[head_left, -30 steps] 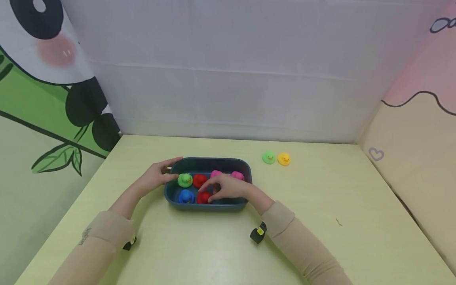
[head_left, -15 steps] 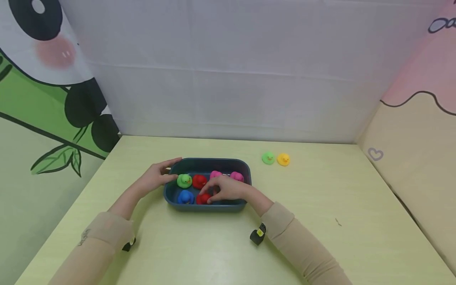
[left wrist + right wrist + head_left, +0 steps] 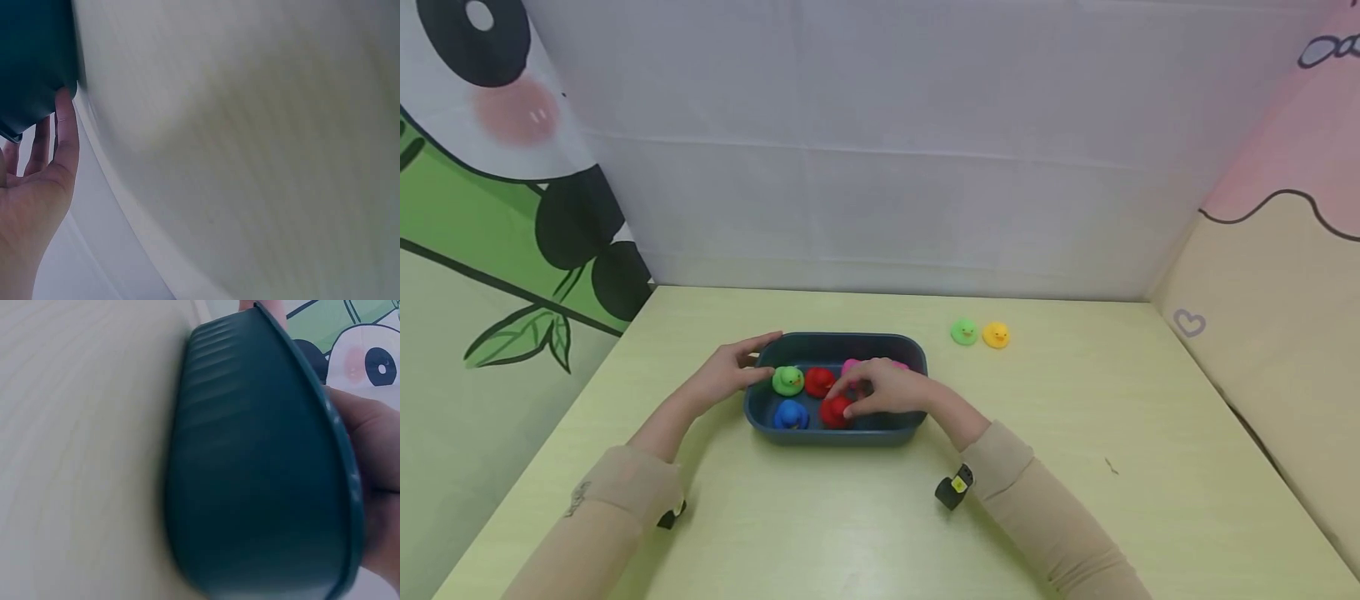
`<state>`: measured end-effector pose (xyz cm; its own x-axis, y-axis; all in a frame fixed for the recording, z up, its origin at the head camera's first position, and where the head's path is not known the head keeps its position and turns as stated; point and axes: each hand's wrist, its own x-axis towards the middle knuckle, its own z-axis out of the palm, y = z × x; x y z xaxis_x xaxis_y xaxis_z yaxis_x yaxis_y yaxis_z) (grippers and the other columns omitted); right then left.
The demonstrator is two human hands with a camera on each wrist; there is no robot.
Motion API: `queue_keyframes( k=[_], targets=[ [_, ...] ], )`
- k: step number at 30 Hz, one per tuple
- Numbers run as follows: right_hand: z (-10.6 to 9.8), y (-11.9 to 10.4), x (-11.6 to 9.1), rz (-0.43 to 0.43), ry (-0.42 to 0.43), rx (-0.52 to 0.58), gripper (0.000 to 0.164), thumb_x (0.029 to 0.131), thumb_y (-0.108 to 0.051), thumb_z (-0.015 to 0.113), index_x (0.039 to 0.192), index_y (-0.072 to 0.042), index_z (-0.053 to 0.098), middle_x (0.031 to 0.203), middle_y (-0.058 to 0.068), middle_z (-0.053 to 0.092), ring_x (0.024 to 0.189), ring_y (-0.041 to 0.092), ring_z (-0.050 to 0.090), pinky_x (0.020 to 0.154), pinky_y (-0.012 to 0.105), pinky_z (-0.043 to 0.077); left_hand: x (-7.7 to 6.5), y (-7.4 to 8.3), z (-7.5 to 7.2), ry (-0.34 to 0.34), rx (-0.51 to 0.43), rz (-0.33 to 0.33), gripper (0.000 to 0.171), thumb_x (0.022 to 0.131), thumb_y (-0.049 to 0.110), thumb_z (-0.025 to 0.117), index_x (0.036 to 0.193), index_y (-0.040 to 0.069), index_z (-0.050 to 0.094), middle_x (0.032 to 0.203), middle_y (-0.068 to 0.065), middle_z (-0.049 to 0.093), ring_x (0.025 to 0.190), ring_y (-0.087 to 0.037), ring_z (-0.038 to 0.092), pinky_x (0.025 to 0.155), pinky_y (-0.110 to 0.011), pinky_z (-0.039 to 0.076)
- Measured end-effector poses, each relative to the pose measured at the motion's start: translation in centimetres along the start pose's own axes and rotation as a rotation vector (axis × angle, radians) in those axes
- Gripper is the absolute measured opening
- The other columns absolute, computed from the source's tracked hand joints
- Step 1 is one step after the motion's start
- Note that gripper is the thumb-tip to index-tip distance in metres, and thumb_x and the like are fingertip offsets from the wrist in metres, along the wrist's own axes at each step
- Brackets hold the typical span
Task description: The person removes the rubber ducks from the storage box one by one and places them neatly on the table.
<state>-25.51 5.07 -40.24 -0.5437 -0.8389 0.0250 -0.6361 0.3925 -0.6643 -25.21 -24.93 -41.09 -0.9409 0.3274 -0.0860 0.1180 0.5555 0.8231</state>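
Observation:
A dark teal plastic bin [image 3: 831,437] stands on the table with several rubber ducks inside. At its left end my left hand [image 3: 726,375] holds on, thumb over the rim and fingers [image 3: 67,128] against the outer wall. My right hand [image 3: 891,387] reaches in over the right side and pinches a red rubber duck [image 3: 834,412] between thumb and fingers. Left of that duck sits a blue duck [image 3: 791,414]. Behind are a green duck [image 3: 787,381] and a second red duck [image 3: 819,382]. Pink [image 3: 849,367] shows behind my right hand, mostly hidden. The bin's wall hides the held duck in the right wrist view.
Beyond the bin to the right, a light green duck [image 3: 964,332] and a yellow duck [image 3: 996,335] sit side by side on the pale table [image 3: 1060,400]. A white cloth wall [image 3: 880,167] rises at the back, with printed panels on both sides.
My right hand has closed on the front red duck and shifted it slightly right and back. It now covers more of the pink ducks. My left hand stays on the bin.

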Motion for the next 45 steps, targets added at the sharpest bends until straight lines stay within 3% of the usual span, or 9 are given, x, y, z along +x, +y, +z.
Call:
queue_keyframes(
  k=[5,14,22,29,38,45],
  targets=[
    [-1.1,-0.4,-0.6,0.013,0.025,-0.015,0.028,0.085,-0.021,0.071,0.112,-0.019,0.068,0.098,-0.001,0.061,0.084,0.011,0.054,0.073,0.021,0.048,-0.4,1.1,0.0,-0.003,-0.006,-0.008,0.059,0.092,0.014,0.060,0.146,0.012,0.036,0.139,-0.025,0.043,0.119,-0.042,0.049,0.082,-0.044,0.052],
    [-3.0,-0.9,-2.1,0.066,0.065,0.022,0.029,0.084,-0.021,0.072,0.112,-0.023,0.066,0.104,-0.009,0.061,0.090,0.013,0.056,0.076,0.025,0.051,0.6,-1.3,-0.1,-0.001,-0.014,0.006,0.062,0.091,0.024,0.063,0.147,0.022,0.035,0.140,-0.021,0.045,0.119,-0.038,0.050,0.082,-0.043,0.053],
    [-4.9,-1.6,-3.8,0.061,0.093,0.035,0.030,0.085,-0.021,0.071,0.114,-0.022,0.066,0.099,-0.006,0.060,0.084,0.015,0.056,0.070,0.026,0.052,0.7,-1.4,-0.1,0.000,-0.019,0.006,0.063,0.090,0.024,0.064,0.146,0.023,0.036,0.138,-0.021,0.047,0.117,-0.037,0.052,0.078,-0.039,0.054],
    [-6.7,-2.2,-5.4,0.066,0.117,0.074,0.031,0.085,-0.017,0.071,0.115,-0.019,0.066,0.101,-0.003,0.060,0.086,0.017,0.056,0.074,0.028,0.053,0.7,-1.4,-0.2,-0.001,-0.023,0.001,0.063,0.090,0.023,0.064,0.147,0.022,0.036,0.137,-0.021,0.047,0.117,-0.037,0.052,0.079,-0.040,0.054],
    [-9.0,-2.5,-7.9,0.067,0.196,-0.002,0.030,0.085,-0.018,0.071,0.114,-0.020,0.067,0.101,-0.006,0.062,0.082,0.015,0.057,0.074,0.035,0.051,0.6,-1.8,-0.5,0.005,-0.014,0.009,0.063,0.090,0.026,0.065,0.146,0.022,0.037,0.136,-0.021,0.048,0.115,-0.036,0.054,0.076,-0.035,0.054],
    [-10.7,-2.4,-10.1,0.131,0.220,-0.017,0.030,0.087,-0.017,0.068,0.115,-0.025,0.066,0.104,-0.009,0.062,0.085,0.016,0.056,0.077,0.033,0.052,0.8,-1.8,-0.5,-0.008,-0.002,0.003,0.062,0.090,0.028,0.064,0.146,0.023,0.037,0.142,-0.017,0.043,0.117,-0.037,0.052,0.080,-0.038,0.053]
  ],
)
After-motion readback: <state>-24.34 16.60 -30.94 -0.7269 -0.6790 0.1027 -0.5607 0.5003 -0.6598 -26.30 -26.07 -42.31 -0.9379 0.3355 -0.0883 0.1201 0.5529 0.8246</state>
